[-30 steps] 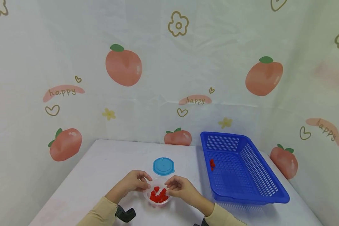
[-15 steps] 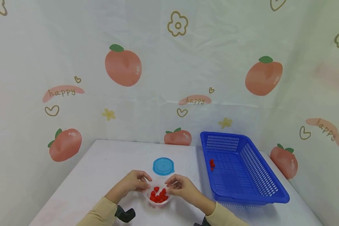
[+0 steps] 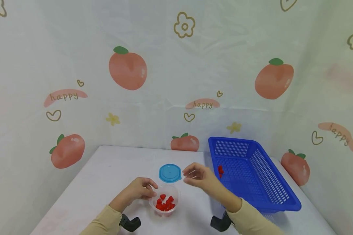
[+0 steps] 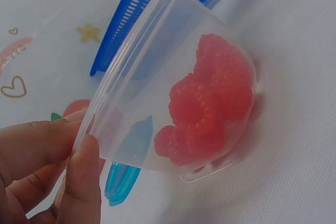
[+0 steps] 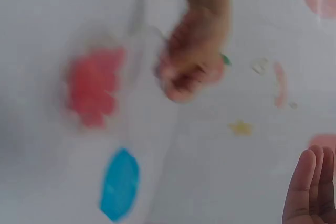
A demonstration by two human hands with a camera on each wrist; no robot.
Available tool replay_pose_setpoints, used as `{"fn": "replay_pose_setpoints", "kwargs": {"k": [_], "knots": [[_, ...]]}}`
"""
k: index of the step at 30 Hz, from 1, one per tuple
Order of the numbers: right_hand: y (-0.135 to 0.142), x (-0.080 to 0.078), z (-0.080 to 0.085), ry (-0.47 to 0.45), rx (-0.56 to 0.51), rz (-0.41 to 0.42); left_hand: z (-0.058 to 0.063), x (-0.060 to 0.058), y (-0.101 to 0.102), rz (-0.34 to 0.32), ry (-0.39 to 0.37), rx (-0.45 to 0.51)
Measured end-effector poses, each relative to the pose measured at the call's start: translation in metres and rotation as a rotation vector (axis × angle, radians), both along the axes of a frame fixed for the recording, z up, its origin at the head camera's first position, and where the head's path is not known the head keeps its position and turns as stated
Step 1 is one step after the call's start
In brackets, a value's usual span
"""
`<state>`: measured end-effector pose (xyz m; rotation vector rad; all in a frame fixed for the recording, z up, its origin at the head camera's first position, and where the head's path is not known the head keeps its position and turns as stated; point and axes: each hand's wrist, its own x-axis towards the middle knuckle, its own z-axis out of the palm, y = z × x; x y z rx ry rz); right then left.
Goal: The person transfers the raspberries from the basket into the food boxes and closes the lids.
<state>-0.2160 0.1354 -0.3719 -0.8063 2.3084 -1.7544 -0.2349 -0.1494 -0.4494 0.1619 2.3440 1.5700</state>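
My left hand (image 3: 142,188) pinches the rim of a clear plastic bowl (image 4: 136,77) between thumb and fingers; the bowl stands upright on the white table. Inside it lie several red raspberries (image 4: 210,103), seen through the wall in the left wrist view. My right hand (image 3: 201,178) is in the air between the bowl and the blue basket, fingers loosely bent, nothing between them. In the right wrist view its fingers (image 5: 302,182) show straight at the lower right. Just behind the bowl lies a blue lid (image 3: 170,173), flat on the table.
A large blue plastic basket (image 3: 259,207) stands at the right, with a few raspberries (image 3: 220,171) by its left wall. The white table (image 3: 120,163) ends at the back against a patterned curtain (image 3: 153,124). Black wrist mounts (image 3: 130,223) hang below my hands.
My right hand has left the bowl's right side and risen to the right, toward the basket. The left hand and the bowl have stayed in place.
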Motion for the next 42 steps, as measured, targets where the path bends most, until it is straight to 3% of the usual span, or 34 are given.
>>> {"fn": "replay_pose_setpoints", "kwargs": {"k": [6,11,16,22,25,36,42], "knots": [[0.041,-0.026,0.038,0.079,-0.125,-0.183,0.000,-0.002,0.000,-0.003,0.002,0.003],[0.075,-0.055,0.047,0.119,-0.172,-0.289,-0.002,-0.003,0.000,0.004,-0.005,0.003],[0.100,-0.081,0.033,0.103,-0.112,-0.374,-0.002,-0.002,0.000,0.004,-0.009,0.002],[0.115,-0.103,0.000,0.084,0.006,-0.458,0.000,-0.001,0.001,0.007,-0.005,-0.001],[0.118,-0.110,-0.016,0.069,0.093,-0.462,0.000,0.000,0.001,0.011,-0.003,-0.008],[0.130,-0.112,-0.045,-0.161,0.260,-0.302,0.001,0.002,0.001,0.006,0.020,-0.017],[0.134,-0.111,-0.053,-0.275,0.373,-0.302,0.000,0.002,0.002,0.010,0.023,-0.017]]}}
